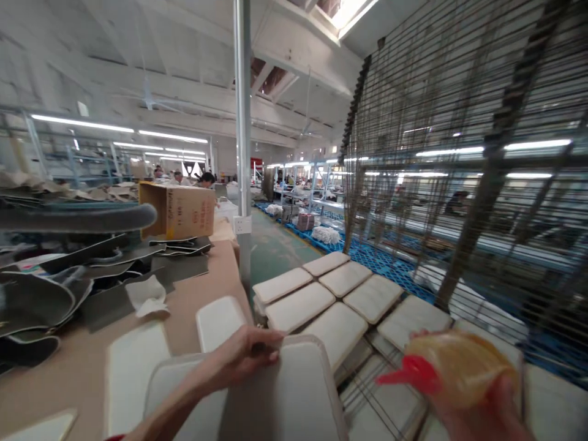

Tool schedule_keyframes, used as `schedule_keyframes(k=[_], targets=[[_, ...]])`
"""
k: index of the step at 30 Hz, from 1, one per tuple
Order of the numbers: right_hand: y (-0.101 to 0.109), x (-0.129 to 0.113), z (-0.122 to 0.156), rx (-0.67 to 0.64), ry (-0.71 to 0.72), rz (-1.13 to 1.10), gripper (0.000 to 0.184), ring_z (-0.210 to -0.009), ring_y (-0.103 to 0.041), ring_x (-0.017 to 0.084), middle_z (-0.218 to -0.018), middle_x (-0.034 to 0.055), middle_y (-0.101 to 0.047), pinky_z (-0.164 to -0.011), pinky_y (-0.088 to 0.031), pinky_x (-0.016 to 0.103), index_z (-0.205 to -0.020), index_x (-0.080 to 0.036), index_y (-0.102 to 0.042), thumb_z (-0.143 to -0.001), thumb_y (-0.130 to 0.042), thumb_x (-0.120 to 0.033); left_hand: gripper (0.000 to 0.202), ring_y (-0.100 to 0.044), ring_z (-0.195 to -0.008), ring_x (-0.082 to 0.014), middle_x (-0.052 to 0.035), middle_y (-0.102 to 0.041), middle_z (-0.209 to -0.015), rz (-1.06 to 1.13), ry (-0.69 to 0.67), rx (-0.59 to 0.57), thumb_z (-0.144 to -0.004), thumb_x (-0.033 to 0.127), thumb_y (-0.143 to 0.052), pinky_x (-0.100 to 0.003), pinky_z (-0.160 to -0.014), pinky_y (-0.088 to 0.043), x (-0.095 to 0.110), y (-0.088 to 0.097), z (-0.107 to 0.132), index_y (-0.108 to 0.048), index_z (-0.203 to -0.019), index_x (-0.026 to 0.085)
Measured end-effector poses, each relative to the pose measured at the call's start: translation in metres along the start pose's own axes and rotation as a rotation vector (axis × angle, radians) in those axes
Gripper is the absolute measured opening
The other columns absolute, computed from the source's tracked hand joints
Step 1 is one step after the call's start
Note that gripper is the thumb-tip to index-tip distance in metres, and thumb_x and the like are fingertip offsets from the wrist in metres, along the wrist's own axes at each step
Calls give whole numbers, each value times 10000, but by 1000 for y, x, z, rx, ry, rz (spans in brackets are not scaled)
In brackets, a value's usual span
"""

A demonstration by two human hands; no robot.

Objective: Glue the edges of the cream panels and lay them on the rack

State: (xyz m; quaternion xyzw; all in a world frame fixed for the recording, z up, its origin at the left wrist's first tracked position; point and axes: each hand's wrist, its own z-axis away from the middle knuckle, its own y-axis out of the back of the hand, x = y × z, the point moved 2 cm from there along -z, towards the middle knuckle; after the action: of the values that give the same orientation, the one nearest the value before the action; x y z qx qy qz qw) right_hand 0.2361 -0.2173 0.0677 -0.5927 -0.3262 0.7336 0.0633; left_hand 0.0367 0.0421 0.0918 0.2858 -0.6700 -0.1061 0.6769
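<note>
My left hand (250, 354) pinches the top edge of a pale rounded panel (303, 386), holding it tilted up at the bottom middle. In my right hand (487, 407) is a squeeze bottle (463, 364) with yellowish contents and a red nozzle; it lies on its side, its tip pointing left. Beneath the bottle is a wire rack (367, 392), with pale padded panels (337, 331) laid out in rows on and beyond it. Left of my left hand, more pale panels (220, 318) lie on the brown tabletop (193, 306).
A cardboard box (190, 211) stands on the table beyond grey sheet pieces (110, 288). A metal post (243, 122) rises beside the table's edge. On the right, a large wire rack (427, 122) slants upward. Several people sit in the background.
</note>
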Motion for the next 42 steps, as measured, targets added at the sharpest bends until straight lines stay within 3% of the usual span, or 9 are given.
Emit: schedule_keyframes(k=[3,7,12,17,23,27,33,37,42], targets=[[0,-18,-8,-69,31,-122,705,-1328,-363,294,-1437,-57,-430,-1138,-199,512,-1236,-416,-531,-610,-688,-699,320,-598,-697,-174,-7,-669,-719,31,-46,-235,-781,423,-646,-210,-644,-466,31,-4,-11,-745,-890,138],[4,-29,-19,-210,83,-75,779,-1346,-317,338,-1451,-16,-406,-1095,-217,555,-1249,-395,-542,-545,-786,-623,358,-620,-713,-160,2,-709,-769,3,-45,-533,-778,407,-660,-183,-661,-469,55,-3,-28,-741,-1007,145],[-5,-29,-20,-406,99,-3,726,-1249,-465,313,-1338,39,-541,-961,-455,459,-1243,-353,-553,-590,-799,-554,432,-655,-824,-181,-20,-739,-910,35,-44,-737,-724,363,-722,-201,-764,-495,57,2,-49,-722,-1076,112],[-40,-22,-11,-563,84,-35,737,-1091,-586,278,-1171,39,-642,-957,-463,463,-1238,-323,-549,-578,-847,-459,395,-675,-863,-194,-7,-744,-875,127,-79,-860,-669,281,-774,-207,-793,-503,44,12,-60,-740,-1018,98],[-71,-5,-5,-581,50,-71,756,-1023,-620,268,-1078,30,-675,-915,-492,435,-1225,-307,-565,-546,-866,-447,392,-674,-926,-221,-20,-745,-911,122,-110,-969,-703,206,-733,-232,-854,-493,37,29,-59,-715,-1073,77],[-83,0,-4,-607,82,-7,628,-1001,-634,313,-1072,43,-688,-859,-528,457,-1165,-331,-619,-594,-828,-484,443,-660,-974,-239,-42,-735,-974,116,-131,-1046,-725,192,-702,-260,-882,-490,23,30,-61,-671,-1142,46],[-87,-3,-2,-687,72,19,597,-1036,-613,362,-1078,37,-686,-874,-519,537,-1156,-330,-629,-617,-799,-520,540,-664,-951,-238,-73,-727,-984,150,-174,-1094,-717,277,-735,-252,-842,-512,9,23,-66,-639,-1178,12],[-82,-8,-4,-729,94,31,630,-1012,-630,315,-1065,56,-692,-860,-531,463,-1184,-303,-613,-618,-803,-504,523,-665,-936,-231,-59,-729,-973,142,-168,-1115,-729,241,-722,-253,-845,-512,16,18,-64,-630,-1194,21],[-75,-17,-2,-744,90,24,636,-994,-637,302,-1055,63,-694,-885,-506,473,-1181,-290,-615,-612,-809,-497,500,-665,-937,-219,-39,-732,-947,145,-162,-1106,-721,200,-713,-229,-824,-514,28,9,-64,-636,-1186,32]])
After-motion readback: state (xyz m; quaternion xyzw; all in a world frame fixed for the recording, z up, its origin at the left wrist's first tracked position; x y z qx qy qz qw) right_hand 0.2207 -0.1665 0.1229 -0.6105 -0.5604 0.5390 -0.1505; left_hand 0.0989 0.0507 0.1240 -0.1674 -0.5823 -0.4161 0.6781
